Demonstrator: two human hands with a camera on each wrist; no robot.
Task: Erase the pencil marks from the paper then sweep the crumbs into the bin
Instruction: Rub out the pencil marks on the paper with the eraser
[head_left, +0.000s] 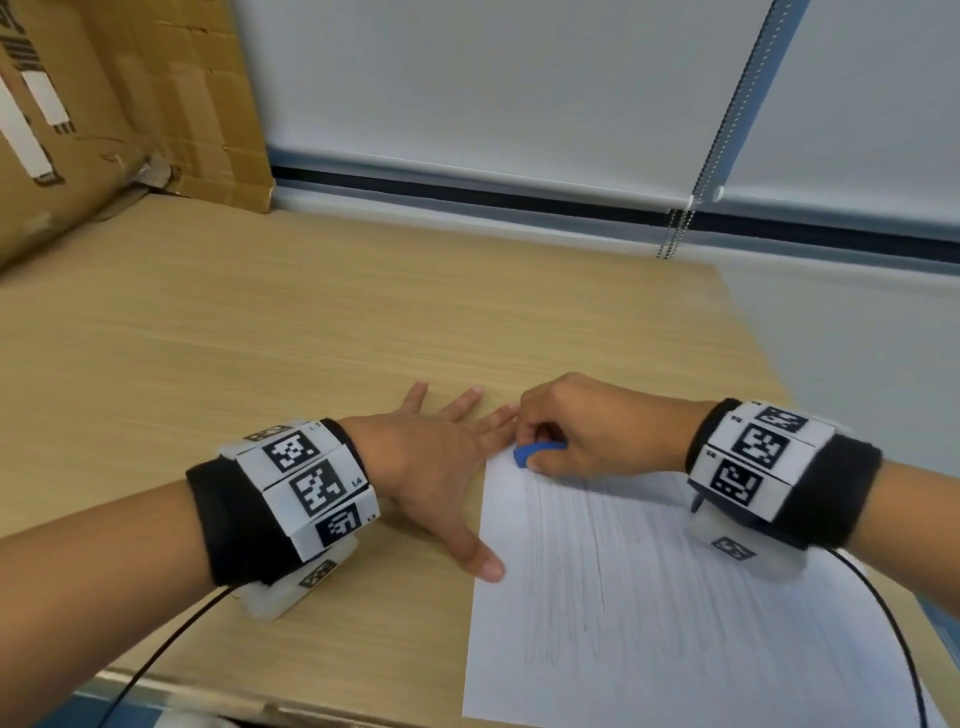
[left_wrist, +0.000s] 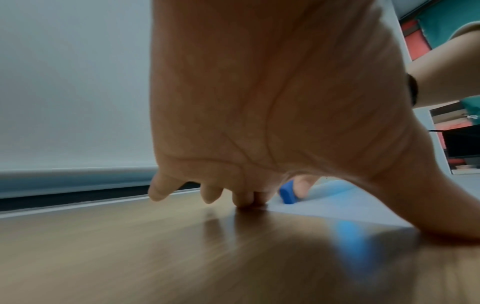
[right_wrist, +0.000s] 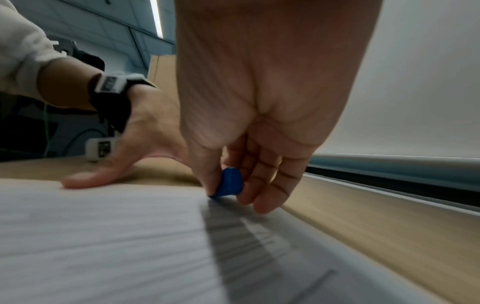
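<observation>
- Left hand: flat and splayed, fingers straight on the counter, thumb pressing the paper's left edge. It grips nothing; judged purpose is to pin the sheet against rubbing.
- Right hand: fingers curled, pinching the eraser between thumb and fingers at the paper's far left corner.
- Eraser: blue, tilted, its lower edge touching the sheet. Long axis runs roughly left to right in the head view.
- Paper: lies flat at the counter's near right. Long axis runs away from the person.
- Marks: faint pencil lines run along that axis. Erasing appears barely begun.
- Bin and crumbs: not seen.
</observation>
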